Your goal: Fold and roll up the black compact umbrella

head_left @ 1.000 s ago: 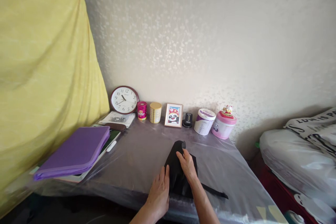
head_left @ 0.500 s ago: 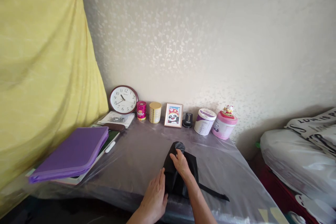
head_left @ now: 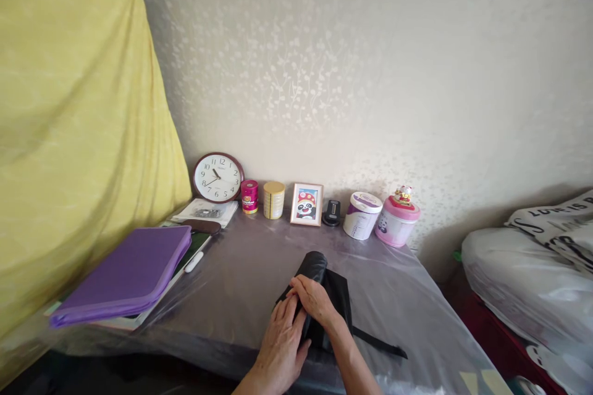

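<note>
A black fabric item [head_left: 334, 293], partly rolled at its far end, lies near the front of the table [head_left: 241, 278], which is covered in clear plastic. A black strap [head_left: 380, 345] trails from it to the right. My left hand [head_left: 282, 345] rests on the fabric's near left part, fingers stretched out and lying flat. My right hand [head_left: 315, 299] lies across the fabric just beyond it, fingers curled over the rolled part and touching my left fingertips.
Along the wall stand a round clock [head_left: 217, 177], a pink tin [head_left: 249, 196], a yellow tin [head_left: 273, 199], a framed panda picture [head_left: 306, 203], a white tub [head_left: 361, 215] and a pink tub [head_left: 396, 222]. A purple case [head_left: 125, 274] lies left; plastic-wrapped bedding [head_left: 523, 284] sits right.
My left hand has moved from beside the fabric onto it. My right hand has drawn left and nearer, and the fabric's far end looks more rolled.
</note>
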A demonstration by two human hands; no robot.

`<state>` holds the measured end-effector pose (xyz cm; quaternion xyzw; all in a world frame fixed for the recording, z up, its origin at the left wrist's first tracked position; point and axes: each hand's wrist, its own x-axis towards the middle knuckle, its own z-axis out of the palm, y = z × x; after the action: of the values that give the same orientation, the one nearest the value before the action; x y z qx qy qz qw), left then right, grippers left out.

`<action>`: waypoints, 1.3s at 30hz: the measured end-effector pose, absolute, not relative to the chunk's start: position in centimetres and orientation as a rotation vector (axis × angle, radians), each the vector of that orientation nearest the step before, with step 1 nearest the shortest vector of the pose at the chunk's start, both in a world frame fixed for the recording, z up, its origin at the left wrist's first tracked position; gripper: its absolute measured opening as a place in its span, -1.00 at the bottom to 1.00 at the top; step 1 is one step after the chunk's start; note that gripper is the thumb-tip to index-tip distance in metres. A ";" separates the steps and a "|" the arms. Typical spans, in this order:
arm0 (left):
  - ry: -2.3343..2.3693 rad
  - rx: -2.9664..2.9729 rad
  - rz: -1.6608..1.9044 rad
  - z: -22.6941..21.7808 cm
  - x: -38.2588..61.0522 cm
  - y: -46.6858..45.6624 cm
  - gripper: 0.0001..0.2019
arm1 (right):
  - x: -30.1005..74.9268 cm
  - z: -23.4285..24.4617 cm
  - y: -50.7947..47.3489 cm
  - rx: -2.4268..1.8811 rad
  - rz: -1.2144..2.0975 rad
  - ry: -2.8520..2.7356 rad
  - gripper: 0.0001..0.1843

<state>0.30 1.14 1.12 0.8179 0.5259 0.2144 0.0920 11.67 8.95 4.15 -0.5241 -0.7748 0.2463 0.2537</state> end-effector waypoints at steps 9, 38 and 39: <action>1.602 2.341 0.569 0.3 0.4 1.4 -0.38 | 13.3 3.7 7.5 -1.201 0.513 -2.069 -0.69; 1.578 2.253 0.450 -0.1 0.5 1.6 -0.35 | 22.3 1.0 12.0 -1.895 0.122 -1.588 -0.61; 1.583 2.253 0.456 -0.3 0.5 1.6 -0.34 | 22.9 0.9 10.9 -1.927 0.146 -1.543 -0.61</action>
<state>0.47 1.59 -0.27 0.7948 0.5586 0.1608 0.1744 22.93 10.87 0.86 -0.7361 -0.5893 0.0557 0.3283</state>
